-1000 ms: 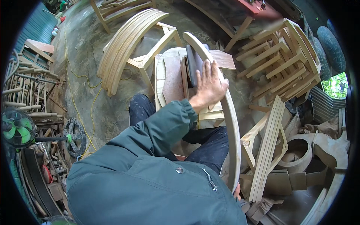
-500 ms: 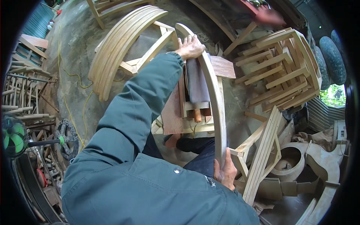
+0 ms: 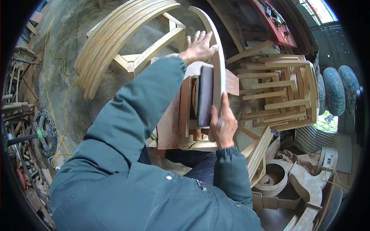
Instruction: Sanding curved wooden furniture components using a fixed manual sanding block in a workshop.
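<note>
Leftmost I see one stack of curved slats [image 3: 102, 40] on a wooden frame [image 3: 158, 48]. Next, the left hand [image 3: 198, 48] reaches forward, fingers spread; I can't tell whether it grips. One curved strip [image 3: 219, 61] passes just beside the right edge of one dark block [image 3: 206, 96]. The right hand [image 3: 224, 125], fingers forward, grasps the strip's near end. Farther right: three mottled rounded shapes [image 3: 334, 91].

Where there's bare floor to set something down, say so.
Bare floor shows between the yellow cord and the stacked curved boards, and between that cord and the left sleeve. Crowded: around the held board and among the wooden frames.
</note>
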{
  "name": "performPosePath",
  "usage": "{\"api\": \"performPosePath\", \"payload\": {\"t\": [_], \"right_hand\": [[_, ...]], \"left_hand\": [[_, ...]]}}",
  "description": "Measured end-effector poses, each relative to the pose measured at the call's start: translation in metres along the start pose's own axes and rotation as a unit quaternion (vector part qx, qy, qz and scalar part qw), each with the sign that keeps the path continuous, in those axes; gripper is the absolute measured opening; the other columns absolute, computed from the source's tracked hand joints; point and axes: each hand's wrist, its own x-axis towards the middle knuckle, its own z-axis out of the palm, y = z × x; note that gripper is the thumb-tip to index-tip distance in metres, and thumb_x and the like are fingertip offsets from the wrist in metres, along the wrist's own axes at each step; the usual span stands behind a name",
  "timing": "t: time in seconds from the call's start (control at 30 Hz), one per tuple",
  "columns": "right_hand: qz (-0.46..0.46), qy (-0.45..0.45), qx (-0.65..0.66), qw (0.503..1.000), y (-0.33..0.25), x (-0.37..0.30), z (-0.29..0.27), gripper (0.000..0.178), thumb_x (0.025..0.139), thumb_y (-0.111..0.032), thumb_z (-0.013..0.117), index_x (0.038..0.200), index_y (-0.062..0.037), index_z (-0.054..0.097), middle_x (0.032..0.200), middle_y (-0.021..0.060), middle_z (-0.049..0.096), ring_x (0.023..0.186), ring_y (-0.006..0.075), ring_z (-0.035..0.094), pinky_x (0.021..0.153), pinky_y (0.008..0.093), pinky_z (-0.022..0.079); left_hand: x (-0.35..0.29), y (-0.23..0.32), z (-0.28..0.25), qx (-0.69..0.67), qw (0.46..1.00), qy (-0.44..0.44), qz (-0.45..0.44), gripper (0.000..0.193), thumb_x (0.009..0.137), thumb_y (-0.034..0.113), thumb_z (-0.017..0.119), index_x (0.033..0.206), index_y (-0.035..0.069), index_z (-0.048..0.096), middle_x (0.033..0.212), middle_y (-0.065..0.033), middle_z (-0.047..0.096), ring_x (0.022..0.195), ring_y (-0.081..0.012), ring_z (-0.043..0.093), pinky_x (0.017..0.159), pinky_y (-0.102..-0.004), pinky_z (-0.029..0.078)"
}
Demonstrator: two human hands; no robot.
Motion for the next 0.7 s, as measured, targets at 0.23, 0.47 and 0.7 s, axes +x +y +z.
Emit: {"api": "performPosePath", "payload": {"t": [0.23, 0.47, 0.7], "right_hand": [[-0.019, 0.017, -0.041, 0.999, -0.023, 0.105, 0.017, 0.060, 0.098, -0.029, 0.063, 0.156, -0.0172, 0.048, 0.116, 0.0240, 0.074, 0.100, 0.0446, 0.073, 0.088, 0.0502, 0.058], [-0.059, 0.008, -0.118, 0.991, 0.002, 0.067, 0.004, 0.061, 0.099, -0.028, 0.062, 0.156, -0.0209, 0.043, 0.107, 0.0195, 0.075, 0.087, 0.0405, 0.074, 0.074, 0.0533, 0.058], [-0.017, -0.062, -0.023, 0.998, 0.013, -0.139, -0.050, 0.077, 0.090, -0.018, 0.072, 0.160, -0.0137, 0.041, 0.101, 0.0225, 0.071, 0.082, 0.0424, 0.071, 0.069, 0.0501, 0.057]], "left_hand": [[-0.115, -0.056, -0.012, -0.103, 0.972, 0.201, 0.060, 0.088, 0.090, 0.045, 0.066, 0.161, 0.006, 0.031, 0.163, -0.0273, 0.031, 0.155, -0.0413, 0.022, 0.123, -0.0633, 0.013], [-0.154, 0.004, -0.044, -0.022, 0.981, 0.184, 0.051, 0.087, 0.088, 0.040, 0.069, 0.160, 0.007, 0.033, 0.159, -0.0262, 0.036, 0.154, -0.0410, 0.024, 0.123, -0.0635, 0.015], [-0.176, 0.102, -0.035, 0.101, 0.987, 0.091, 0.085, 0.078, 0.100, 0.047, 0.058, 0.163, 0.008, 0.031, 0.167, -0.0271, 0.025, 0.160, -0.0418, 0.012, 0.126, -0.0668, 0.006]]}}
